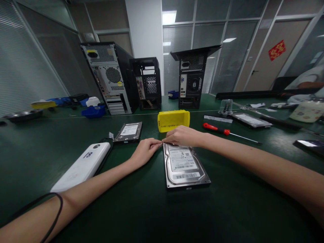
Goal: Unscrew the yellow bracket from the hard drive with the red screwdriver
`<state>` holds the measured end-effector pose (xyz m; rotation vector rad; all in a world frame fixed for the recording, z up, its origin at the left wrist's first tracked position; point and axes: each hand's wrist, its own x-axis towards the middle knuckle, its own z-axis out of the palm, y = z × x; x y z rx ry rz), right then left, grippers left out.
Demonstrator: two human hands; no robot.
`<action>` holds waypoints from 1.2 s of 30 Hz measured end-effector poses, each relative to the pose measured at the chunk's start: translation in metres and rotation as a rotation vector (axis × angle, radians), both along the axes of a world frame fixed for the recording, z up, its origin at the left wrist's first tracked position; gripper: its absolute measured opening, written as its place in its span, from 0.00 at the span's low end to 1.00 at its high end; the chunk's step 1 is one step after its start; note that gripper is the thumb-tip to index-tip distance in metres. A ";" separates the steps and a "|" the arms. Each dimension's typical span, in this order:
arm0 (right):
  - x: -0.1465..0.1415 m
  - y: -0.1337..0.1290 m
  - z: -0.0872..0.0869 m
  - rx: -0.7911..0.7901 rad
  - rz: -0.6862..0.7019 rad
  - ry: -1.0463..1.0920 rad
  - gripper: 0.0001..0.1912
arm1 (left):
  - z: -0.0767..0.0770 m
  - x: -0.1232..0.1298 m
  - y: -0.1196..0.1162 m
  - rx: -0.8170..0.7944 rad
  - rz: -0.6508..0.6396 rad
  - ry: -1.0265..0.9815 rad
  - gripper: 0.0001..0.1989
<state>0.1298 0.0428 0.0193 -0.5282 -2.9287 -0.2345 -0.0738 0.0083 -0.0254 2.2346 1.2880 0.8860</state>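
Note:
A silver hard drive [184,165] lies label up on the green table in front of me. At its far left corner the fingertips of both hands meet. My left hand [146,151] comes in from the left, thumb and forefinger pinched together beside that corner. Over the drive's far edge bends my right hand [181,135], its fingers closed and pointing at the same corner. Whatever sits between the fingertips is too small or hidden to make out. Just behind the hands stands a yellow plastic bin [174,120] with its hollow side facing me.
Left are a second hard drive [129,131] and a white power bank [83,167] marked 18, with a black cable. A red and black screwdriver [222,130] and another drive [251,120] lie right. Computer cases [113,77] stand behind. Another person's arm [307,84] shows far right.

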 end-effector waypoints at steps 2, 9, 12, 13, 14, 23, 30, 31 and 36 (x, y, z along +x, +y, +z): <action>0.001 -0.001 -0.002 -0.037 -0.014 0.036 0.15 | 0.000 0.000 0.000 -0.003 0.000 0.000 0.12; 0.007 0.002 -0.010 -0.136 -0.037 0.126 0.16 | 0.001 0.001 -0.001 0.010 0.002 0.010 0.12; 0.008 0.003 -0.010 -0.145 -0.034 0.135 0.16 | 0.003 0.001 -0.002 0.003 0.003 0.041 0.14; 0.008 0.003 -0.010 -0.145 -0.034 0.137 0.16 | 0.003 0.001 -0.002 0.001 0.004 0.055 0.14; 0.008 0.003 -0.011 -0.143 -0.034 0.139 0.15 | 0.003 0.002 -0.002 0.000 0.005 0.069 0.14; 0.008 0.002 -0.014 -0.090 -0.027 0.137 0.16 | 0.006 0.003 -0.006 0.038 0.032 0.095 0.14; 0.006 0.003 -0.018 -0.029 -0.040 0.146 0.16 | 0.007 0.002 -0.006 0.054 0.042 0.104 0.14; 0.006 0.003 -0.018 -0.017 -0.044 0.146 0.16 | 0.007 0.002 -0.006 0.059 0.042 0.109 0.14; 0.005 0.001 -0.016 0.051 -0.032 0.095 0.16 | 0.006 0.002 -0.007 0.075 0.062 0.132 0.14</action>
